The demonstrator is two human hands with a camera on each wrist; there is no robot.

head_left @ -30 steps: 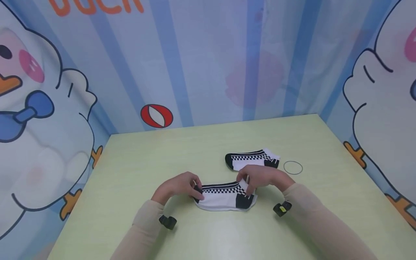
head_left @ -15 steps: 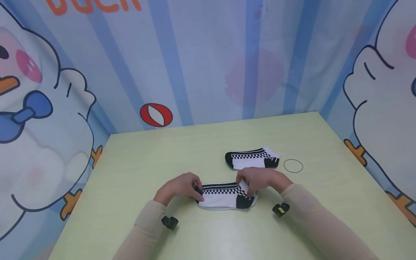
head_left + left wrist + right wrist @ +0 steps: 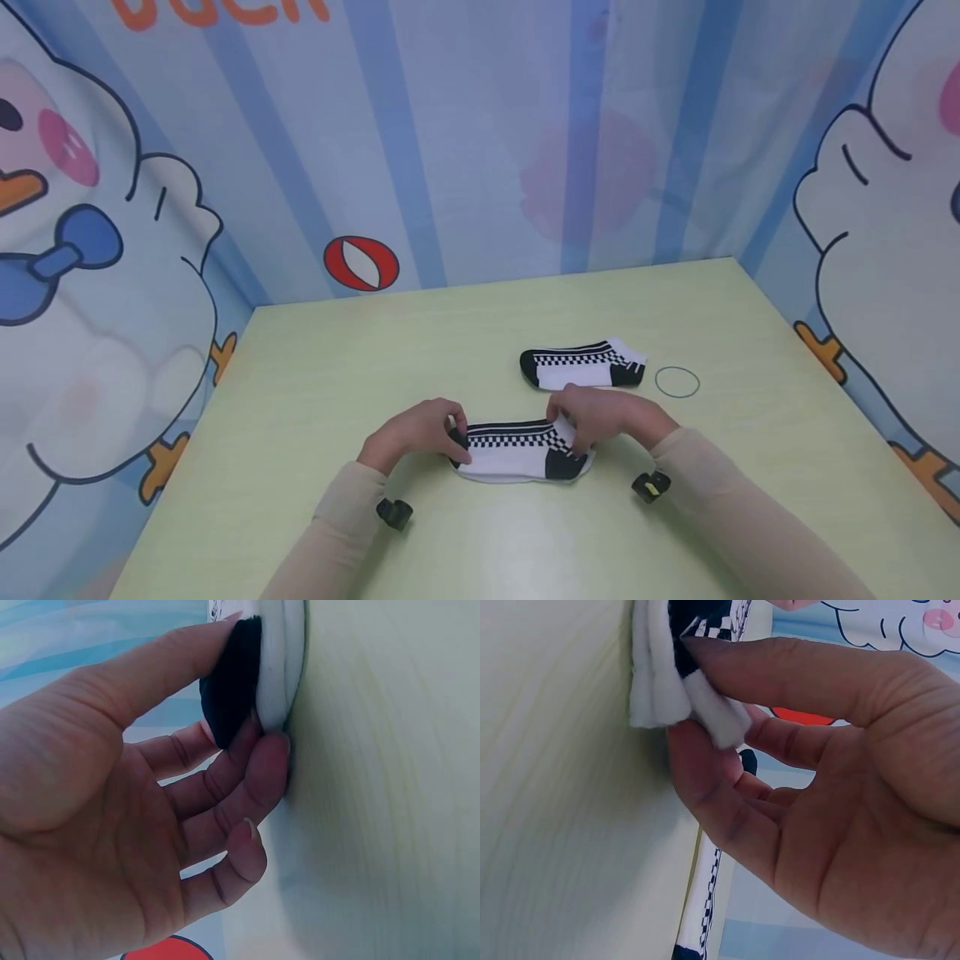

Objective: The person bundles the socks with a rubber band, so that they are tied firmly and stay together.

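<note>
A white ankle sock (image 3: 502, 460) with black toe and heel and a checkered band lies flat on the table, over another white layer that peeks out along its lower edge. My left hand (image 3: 422, 429) pinches the black toe (image 3: 231, 686), thumb on top and fingertips at the end. At the other side, my right hand (image 3: 603, 412) pinches the white cuff (image 3: 724, 724) above the heel, with white layers showing below in the right wrist view. Just behind the right hand lies a matching sock (image 3: 573, 377), toe to the left.
A thin dark ring (image 3: 677, 382), like an elastic band, lies right of the far sock. The pale yellow-green table (image 3: 360, 358) meets a printed curtain (image 3: 480, 167) at its back edge, with cartoon duck panels at both sides.
</note>
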